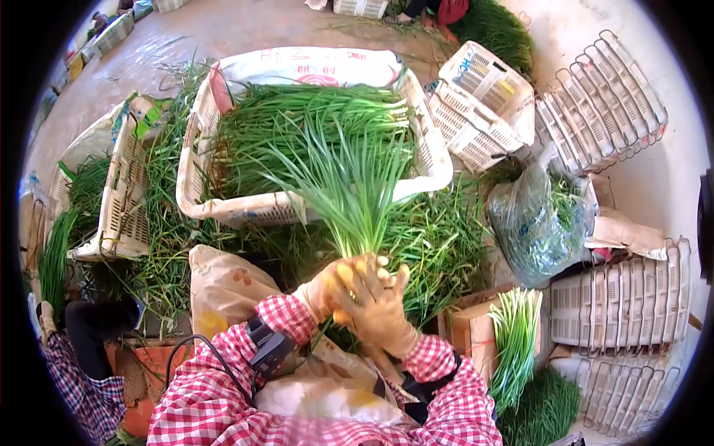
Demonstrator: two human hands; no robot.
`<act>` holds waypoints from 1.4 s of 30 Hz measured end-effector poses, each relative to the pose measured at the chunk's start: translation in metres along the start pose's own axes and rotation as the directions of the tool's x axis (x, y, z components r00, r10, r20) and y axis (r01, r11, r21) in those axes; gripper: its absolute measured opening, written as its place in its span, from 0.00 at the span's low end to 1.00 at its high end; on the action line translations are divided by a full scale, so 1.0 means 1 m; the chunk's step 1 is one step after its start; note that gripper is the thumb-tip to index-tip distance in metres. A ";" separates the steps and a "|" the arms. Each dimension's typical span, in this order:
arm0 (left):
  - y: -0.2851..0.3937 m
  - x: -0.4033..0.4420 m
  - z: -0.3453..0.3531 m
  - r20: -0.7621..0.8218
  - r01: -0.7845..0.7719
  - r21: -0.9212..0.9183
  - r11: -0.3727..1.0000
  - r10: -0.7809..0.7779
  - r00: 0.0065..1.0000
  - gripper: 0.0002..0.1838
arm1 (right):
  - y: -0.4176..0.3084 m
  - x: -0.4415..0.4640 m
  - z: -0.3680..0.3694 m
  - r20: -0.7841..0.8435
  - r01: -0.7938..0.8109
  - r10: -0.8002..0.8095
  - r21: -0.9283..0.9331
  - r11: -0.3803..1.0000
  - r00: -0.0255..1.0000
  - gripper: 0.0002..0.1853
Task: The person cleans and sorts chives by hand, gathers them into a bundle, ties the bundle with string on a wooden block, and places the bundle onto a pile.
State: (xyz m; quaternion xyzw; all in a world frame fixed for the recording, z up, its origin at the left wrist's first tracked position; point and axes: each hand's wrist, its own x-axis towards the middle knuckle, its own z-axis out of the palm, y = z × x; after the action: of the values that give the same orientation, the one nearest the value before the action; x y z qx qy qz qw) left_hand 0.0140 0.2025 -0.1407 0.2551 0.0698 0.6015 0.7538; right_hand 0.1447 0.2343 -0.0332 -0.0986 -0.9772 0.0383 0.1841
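Note:
Both hands wear yellowish gloves and meet around the white stem end of a bunch of green leafy stalks [349, 193]. My left hand [331, 290] has its fingers wrapped round the stems. Pressed against it from the right, my right hand [379, 308] has its fingers curled over the same stem ends. The leaves fan out upward over the front rim of a large white crate [260, 208], which holds many more green stalks [297, 134].
Loose greens [439, 253] lie around the crate. At right are a bundle on a wooden box [472, 327], a plastic bag [535, 223], and stacked crates [617, 305]. Another crate [123, 201] stands left, near another person's checked sleeve [82, 386].

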 end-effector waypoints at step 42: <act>0.148 -0.077 0.175 0.150 0.128 -0.026 -0.991 0.123 0.981 0.07 | -0.039 0.010 -0.165 -0.482 0.219 -0.161 0.066 0.973 0.861 0.22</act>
State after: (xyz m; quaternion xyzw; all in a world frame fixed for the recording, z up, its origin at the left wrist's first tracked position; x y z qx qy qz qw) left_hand -0.0637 0.0990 0.0636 -0.7127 -0.6260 0.0080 0.3164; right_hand 0.1889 0.2043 0.1286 0.0031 -0.9034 0.0523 0.4256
